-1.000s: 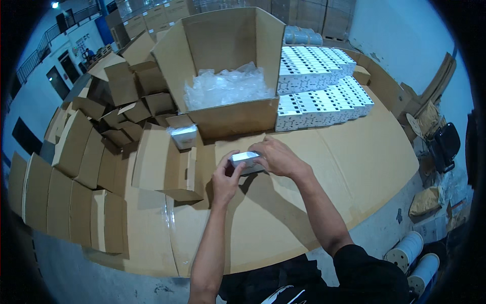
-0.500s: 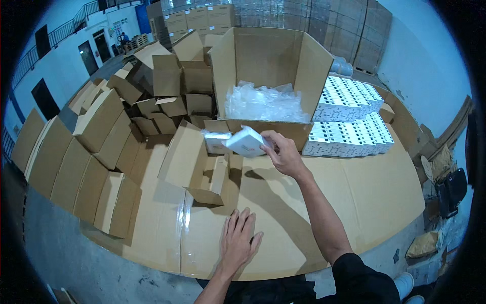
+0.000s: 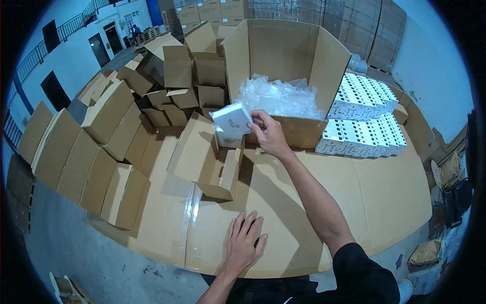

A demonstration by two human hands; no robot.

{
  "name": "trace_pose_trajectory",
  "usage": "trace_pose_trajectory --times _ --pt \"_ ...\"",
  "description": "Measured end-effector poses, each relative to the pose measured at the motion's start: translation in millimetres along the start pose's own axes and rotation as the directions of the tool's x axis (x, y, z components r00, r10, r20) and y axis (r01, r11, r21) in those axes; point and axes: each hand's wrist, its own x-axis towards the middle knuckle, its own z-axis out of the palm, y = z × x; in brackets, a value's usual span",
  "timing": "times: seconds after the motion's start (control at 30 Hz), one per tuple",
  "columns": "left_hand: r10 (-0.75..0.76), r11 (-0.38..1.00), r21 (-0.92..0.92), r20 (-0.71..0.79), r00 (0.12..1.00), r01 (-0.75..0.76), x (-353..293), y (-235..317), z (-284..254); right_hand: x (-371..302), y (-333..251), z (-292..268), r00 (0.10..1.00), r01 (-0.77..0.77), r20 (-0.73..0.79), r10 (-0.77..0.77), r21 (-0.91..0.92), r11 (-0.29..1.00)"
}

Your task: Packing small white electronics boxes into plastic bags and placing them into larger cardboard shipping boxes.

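Note:
My right hand (image 3: pixel 268 133) pinches a small white box (image 3: pixel 232 119) at its right edge. The box is tilted and held over the far end of an open cardboard carton (image 3: pixel 208 163). Below it, inside the carton's far end, more white packaging (image 3: pixel 229 140) shows, partly covered by the held box. The carton's near part shows bare cardboard and an upright flap or divider. My left hand (image 3: pixel 244 242) lies flat on the cardboard-covered table (image 3: pixel 304 207), fingers spread, holding nothing, just nearer to me than the carton.
Behind the carton stands a large open box (image 3: pixel 283 45) with clear plastic bags (image 3: pixel 278 96) inside. White boxes (image 3: pixel 362 137) are stacked in two tiers at right. Open cardboard cartons (image 3: pixel 114 114) are piled along the left. A person (image 3: pixel 135 31) is far off at upper left.
My right hand has moved the white box a little left and up, over the carton's far end, and the box is tilted more upright. The left hand stays flat; the view has shifted slightly.

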Motion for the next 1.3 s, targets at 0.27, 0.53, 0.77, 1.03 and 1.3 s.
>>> trace_pose_trajectory --times 0.27,0.53,0.77,1.03,1.3 --pt "0.016 1.000 0.014 -0.005 1.000 -0.016 2 -1 -2 15 -15 7 0.966 0.193 0.234 -0.107 -0.385 0.902" --pt "0.002 1.000 0.015 -0.002 1.000 -0.002 2 -1 -1 24 -23 18 0.945 0.230 0.323 -0.045 -0.560 0.796" --pt "0.009 1.000 0.015 -0.013 1.000 -0.009 2 -3 -1 28 -19 24 0.947 0.256 0.314 -0.067 -0.613 0.748" --pt "0.014 1.000 0.021 -0.018 1.000 -0.014 3 0 -1 17 4 49 0.938 0.337 0.318 -0.142 -0.727 0.598" --pt "0.007 0.999 0.032 -0.012 1.000 -0.007 1 -1 -3 9 1 53 0.959 0.255 0.271 -0.077 -0.716 0.650"
